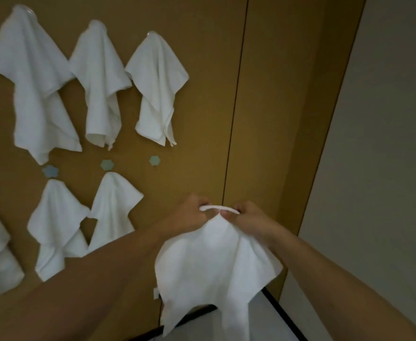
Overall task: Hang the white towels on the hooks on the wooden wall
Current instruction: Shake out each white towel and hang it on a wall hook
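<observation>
Best, I judge, to keep the loop [218, 208] stretched wide between the left hand [192, 212] and right hand [247, 217], both pinching it at lower centre while the white towel [214, 262] droops below, then slip it over the bare hook [154, 160] up-left.

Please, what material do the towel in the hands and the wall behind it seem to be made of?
The held towel looks like soft white cloth, perhaps cotton terry: it drapes in loose folds from the left hand and right hand. The wall looks like smooth matte wood or laminate panels, brown with a thin dark seam.
</observation>
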Demonstrator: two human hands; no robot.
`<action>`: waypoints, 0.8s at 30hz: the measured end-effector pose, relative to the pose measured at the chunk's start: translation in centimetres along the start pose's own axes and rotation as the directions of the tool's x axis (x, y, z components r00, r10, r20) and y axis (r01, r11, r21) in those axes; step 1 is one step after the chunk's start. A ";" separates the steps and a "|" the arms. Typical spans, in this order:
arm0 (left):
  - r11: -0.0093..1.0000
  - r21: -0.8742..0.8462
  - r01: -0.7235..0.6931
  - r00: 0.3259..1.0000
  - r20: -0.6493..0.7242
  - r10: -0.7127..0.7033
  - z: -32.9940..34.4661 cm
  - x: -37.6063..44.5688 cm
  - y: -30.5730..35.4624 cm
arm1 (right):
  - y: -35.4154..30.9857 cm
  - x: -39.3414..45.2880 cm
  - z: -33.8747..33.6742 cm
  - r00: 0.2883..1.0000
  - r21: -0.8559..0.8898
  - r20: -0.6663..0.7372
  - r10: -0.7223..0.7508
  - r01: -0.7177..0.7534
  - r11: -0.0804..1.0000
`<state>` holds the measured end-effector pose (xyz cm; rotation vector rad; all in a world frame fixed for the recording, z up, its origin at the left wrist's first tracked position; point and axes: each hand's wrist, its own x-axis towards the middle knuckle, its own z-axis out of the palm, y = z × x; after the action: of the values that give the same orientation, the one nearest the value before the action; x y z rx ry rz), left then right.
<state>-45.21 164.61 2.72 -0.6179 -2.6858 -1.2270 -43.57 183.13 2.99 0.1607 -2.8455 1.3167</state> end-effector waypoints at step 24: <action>0.865 0.416 0.281 0.949 -0.255 -0.185 -12.5 24.4 -29.0 | -3.0 42.7 14.4 0.888 -0.207 0.161 -0.432 0.458 0.865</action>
<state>-80.06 145.94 -2.41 -0.0920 -2.7721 -0.6158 -85.14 166.31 -2.18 0.8543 -2.7715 0.8874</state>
